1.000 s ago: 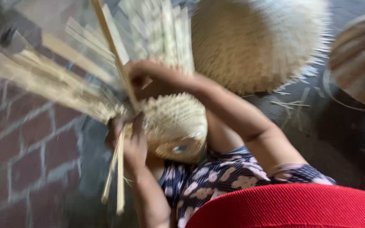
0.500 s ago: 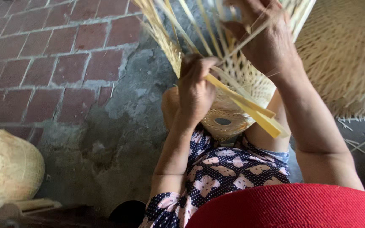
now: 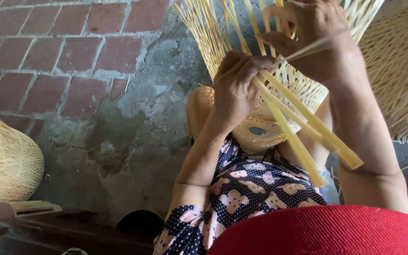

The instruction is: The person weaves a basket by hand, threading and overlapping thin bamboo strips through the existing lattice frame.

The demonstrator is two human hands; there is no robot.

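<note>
A half-woven bamboo basket [image 3: 279, 123] rests on my lap, its round woven base toward me and loose upright strips [image 3: 208, 33] fanning away. My left hand [image 3: 234, 89] is closed on a few wide bamboo strips [image 3: 303, 137] that slant down to the right across the basket. My right hand [image 3: 317, 38] pinches a thin strip at the basket's upper side, fingers curled among the uprights. I wear a dark floral dress [image 3: 242, 189]; a red hat brim [image 3: 327, 233] fills the lower right.
A finished woven basket [image 3: 5, 165] lies at the lower left on the brick and concrete floor [image 3: 72, 56]. Another large woven piece [image 3: 397, 71] sits at the right edge. A dark wooden object [image 3: 72, 231] lies along the bottom left.
The view swung from the baskets at right toward the brick floor, then closed in. Both hands kept working the strips; my left hand moved up to grip the wide strips.
</note>
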